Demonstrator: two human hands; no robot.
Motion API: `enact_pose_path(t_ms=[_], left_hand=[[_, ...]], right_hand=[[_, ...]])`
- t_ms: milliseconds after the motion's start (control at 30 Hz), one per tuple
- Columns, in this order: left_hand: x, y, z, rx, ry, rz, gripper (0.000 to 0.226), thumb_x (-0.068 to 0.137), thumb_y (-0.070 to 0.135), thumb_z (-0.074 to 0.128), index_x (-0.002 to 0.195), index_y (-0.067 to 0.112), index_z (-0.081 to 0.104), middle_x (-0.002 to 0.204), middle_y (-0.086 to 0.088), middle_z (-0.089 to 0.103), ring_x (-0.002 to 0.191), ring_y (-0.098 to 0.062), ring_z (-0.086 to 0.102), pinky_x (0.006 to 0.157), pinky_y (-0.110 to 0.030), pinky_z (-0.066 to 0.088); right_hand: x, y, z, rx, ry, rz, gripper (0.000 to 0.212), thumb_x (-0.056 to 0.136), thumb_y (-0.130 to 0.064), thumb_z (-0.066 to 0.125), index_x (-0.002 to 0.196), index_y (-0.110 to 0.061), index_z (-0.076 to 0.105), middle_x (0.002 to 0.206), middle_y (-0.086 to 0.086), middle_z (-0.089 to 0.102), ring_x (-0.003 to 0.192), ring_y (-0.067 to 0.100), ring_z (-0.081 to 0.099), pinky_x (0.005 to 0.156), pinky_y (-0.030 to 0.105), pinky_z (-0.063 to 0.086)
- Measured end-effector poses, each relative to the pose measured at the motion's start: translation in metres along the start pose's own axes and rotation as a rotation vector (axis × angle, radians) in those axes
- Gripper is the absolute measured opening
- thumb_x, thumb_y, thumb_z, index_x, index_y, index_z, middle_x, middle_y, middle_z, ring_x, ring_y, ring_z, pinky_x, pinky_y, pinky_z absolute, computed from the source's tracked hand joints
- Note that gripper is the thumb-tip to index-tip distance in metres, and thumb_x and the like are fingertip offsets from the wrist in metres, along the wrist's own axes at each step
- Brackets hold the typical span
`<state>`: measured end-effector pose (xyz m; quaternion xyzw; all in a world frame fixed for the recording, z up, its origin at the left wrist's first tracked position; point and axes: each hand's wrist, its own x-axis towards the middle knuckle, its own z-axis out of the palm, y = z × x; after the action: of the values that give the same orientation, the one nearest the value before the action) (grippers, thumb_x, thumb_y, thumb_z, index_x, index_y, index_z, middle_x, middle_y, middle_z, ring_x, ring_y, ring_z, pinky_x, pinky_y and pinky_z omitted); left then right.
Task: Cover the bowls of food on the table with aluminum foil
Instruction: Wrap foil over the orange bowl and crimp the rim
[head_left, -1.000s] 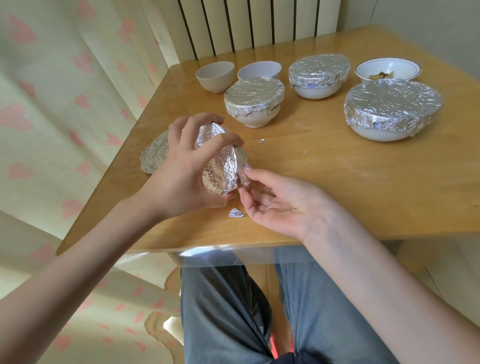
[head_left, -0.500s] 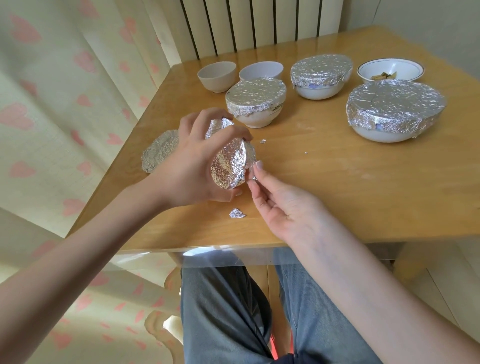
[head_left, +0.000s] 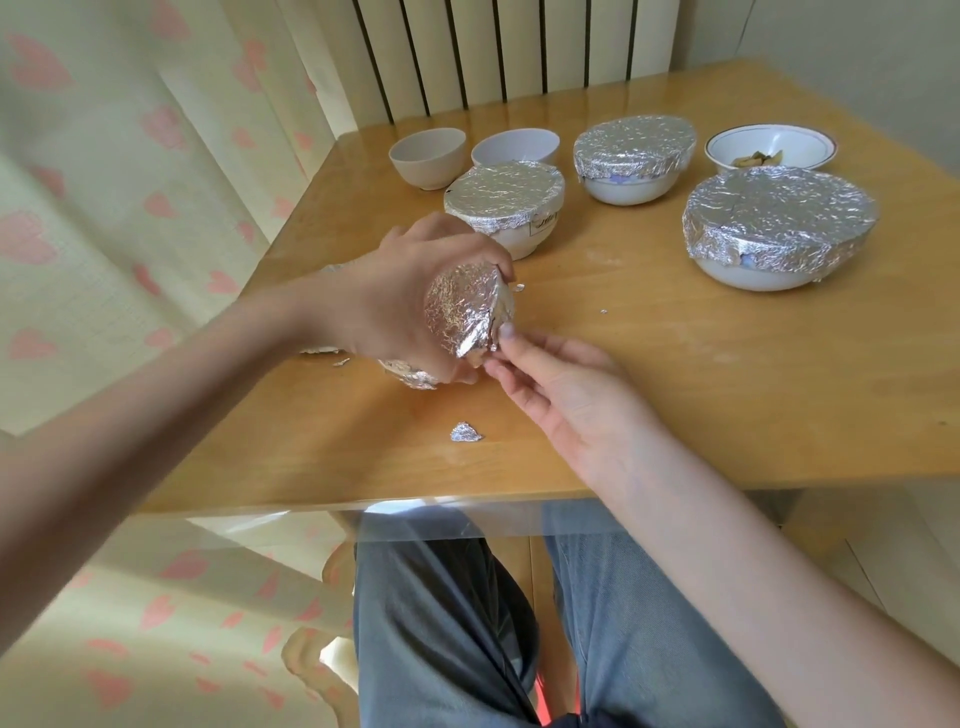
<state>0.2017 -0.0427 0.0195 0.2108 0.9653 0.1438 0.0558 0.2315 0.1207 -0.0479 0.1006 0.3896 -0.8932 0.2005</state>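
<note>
My left hand (head_left: 395, 306) grips a foil-wrapped object (head_left: 462, 312), tilted on its side above the wooden table (head_left: 675, 395). My right hand (head_left: 561, 395) pinches the loose foil edge at the object's lower right. Three bowls wear foil covers: a small one (head_left: 504, 200) just behind my left hand, a middle one (head_left: 634, 150) further back, and a large one (head_left: 779, 223) at the right. An uncovered white bowl with food (head_left: 769, 150) stands at the back right.
Two uncovered small bowls (head_left: 428, 156) (head_left: 514, 148) stand at the back left, their contents hidden. A torn foil scrap (head_left: 465, 432) lies near the front edge, and more crumpled foil (head_left: 410, 376) lies under my left hand. A radiator and curtain border the table.
My left hand has turned the foil-wrapped object further onto its side and shifted it right. My right hand followed and now pinches the foil edge. The foil sheet at left is now hidden behind my arm.
</note>
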Motion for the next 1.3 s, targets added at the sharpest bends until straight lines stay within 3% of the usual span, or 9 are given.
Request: enact_pose_path(t_ms=[100, 200, 300, 433, 567, 700, 800, 1000, 1300], left_hand=[[0.008, 0.0, -0.011, -0.005, -0.161, -0.033, 0.08, 0.055, 0.035, 0.091, 0.118, 0.054, 0.046, 0.133, 0.017, 0.036, 0.124, -0.009, 0.038, 0.096, -0.023, 0.032], [0.017, 0.001, -0.011, 0.119, -0.226, -0.029, 0.093, 0.058, 0.032, 0.091, 0.137, 0.039, 0.043, 0.145, 0.011, 0.035, 0.13, -0.01, 0.037, 0.096, -0.022, 0.032], [0.022, 0.002, -0.009, 0.155, -0.284, -0.05, 0.093, 0.058, 0.029, 0.092, 0.138, 0.035, 0.045, 0.144, 0.009, 0.038, 0.13, -0.011, 0.041, 0.104, -0.03, 0.037], [0.024, -0.004, -0.006, 0.153, -0.354, -0.024, 0.09, 0.056, 0.031, 0.093, 0.132, 0.044, 0.046, 0.14, 0.017, 0.033, 0.128, -0.005, 0.038, 0.102, -0.027, 0.037], [0.027, -0.006, -0.002, 0.28, -0.43, 0.023, 0.101, 0.06, 0.032, 0.091, 0.146, 0.032, 0.037, 0.153, 0.006, 0.027, 0.139, -0.014, 0.028, 0.108, -0.026, 0.025], [0.026, -0.004, -0.002, 0.19, -0.505, 0.082, 0.093, 0.059, 0.032, 0.092, 0.116, 0.068, 0.027, 0.136, 0.022, 0.022, 0.13, -0.009, 0.024, 0.106, -0.027, 0.027], [0.026, -0.006, -0.002, 0.18, -0.521, 0.082, 0.093, 0.056, 0.037, 0.092, 0.104, 0.077, 0.023, 0.127, 0.029, 0.02, 0.129, -0.007, 0.023, 0.109, -0.034, 0.031], [0.026, -0.006, -0.001, 0.193, -0.496, 0.089, 0.09, 0.054, 0.041, 0.092, 0.107, 0.073, 0.026, 0.128, 0.029, 0.022, 0.128, -0.008, 0.024, 0.109, -0.034, 0.031], [0.024, -0.005, -0.002, 0.171, -0.493, 0.062, 0.095, 0.056, 0.036, 0.092, 0.118, 0.069, 0.027, 0.132, 0.028, 0.024, 0.13, -0.009, 0.024, 0.111, -0.034, 0.03]], right_hand=[[0.008, -0.012, -0.011, -0.414, -0.087, -0.108, 0.024, 0.078, -0.006, 0.073, 0.095, 0.002, 0.058, 0.068, 0.009, 0.067, 0.054, 0.012, 0.063, 0.056, 0.018, 0.054], [0.021, -0.019, -0.019, -0.943, -0.169, -0.374, 0.024, 0.076, -0.017, 0.078, 0.078, -0.003, 0.058, 0.062, 0.007, 0.065, 0.048, 0.007, 0.056, 0.046, 0.02, 0.048], [0.034, -0.026, -0.023, -1.355, -0.295, -0.663, 0.027, 0.071, -0.032, 0.081, 0.066, -0.01, 0.066, 0.052, -0.012, 0.057, 0.051, 0.001, 0.05, 0.054, 0.015, 0.04], [0.045, -0.027, -0.028, -1.626, -0.415, -0.928, 0.042, 0.075, -0.05, 0.07, 0.062, -0.01, 0.069, 0.053, -0.003, 0.056, 0.053, 0.011, 0.047, 0.058, 0.033, 0.046], [0.054, -0.022, -0.031, -1.666, -0.49, -1.302, 0.05, 0.078, -0.055, 0.053, 0.049, -0.014, 0.057, 0.047, 0.001, 0.055, 0.045, 0.02, 0.052, 0.045, 0.024, 0.043], [0.057, -0.024, -0.033, -1.61, -0.544, -1.205, 0.052, 0.076, -0.059, 0.054, 0.052, -0.013, 0.058, 0.051, -0.007, 0.052, 0.05, 0.015, 0.048, 0.049, 0.026, 0.042], [0.056, -0.03, -0.036, -1.6, -0.59, -1.114, 0.052, 0.072, -0.063, 0.054, 0.058, -0.013, 0.062, 0.057, -0.013, 0.045, 0.056, 0.007, 0.042, 0.052, 0.026, 0.04], [0.054, -0.024, -0.032, -1.689, -0.449, -1.076, 0.045, 0.07, -0.056, 0.07, 0.052, -0.019, 0.051, 0.055, -0.012, 0.041, 0.057, 0.012, 0.043, 0.054, 0.025, 0.033], [0.044, -0.027, -0.031, -1.952, -0.225, -0.843, 0.051, 0.077, -0.06, 0.063, 0.057, -0.02, 0.039, 0.057, -0.01, 0.044, 0.069, 0.015, 0.047, 0.063, 0.027, 0.03]])
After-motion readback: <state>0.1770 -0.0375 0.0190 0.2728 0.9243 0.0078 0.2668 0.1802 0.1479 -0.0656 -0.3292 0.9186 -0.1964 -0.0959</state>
